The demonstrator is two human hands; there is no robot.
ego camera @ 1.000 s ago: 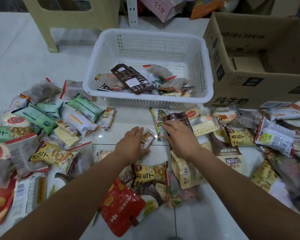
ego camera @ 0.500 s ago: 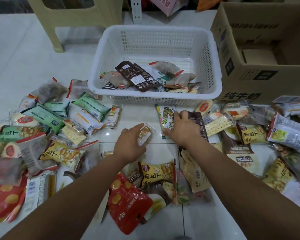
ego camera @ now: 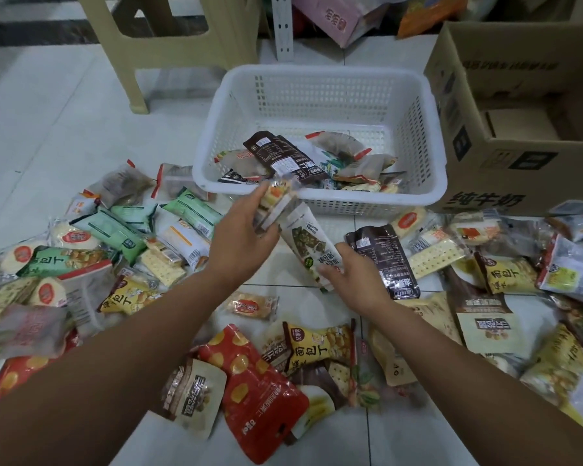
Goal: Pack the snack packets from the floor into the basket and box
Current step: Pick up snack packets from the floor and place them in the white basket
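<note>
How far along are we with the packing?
Early. Done: a handful of packets, a brown packet on top, lie in the basket. In hand: left hand holds a clear packet by the basket's rim; right hand holds a green-and-white packet. Left: dozens on the floor; no packets visible in the box.

The basket [ego camera: 320,193] sits left of the box [ego camera: 505,156]; packets [ego camera: 320,163] lie inside it, more on the floor [ego camera: 48,129] before it.

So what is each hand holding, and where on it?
The left hand grips a small clear packet by its lower end; the right hand pinches a long green-and-white packet at its near end.
</note>
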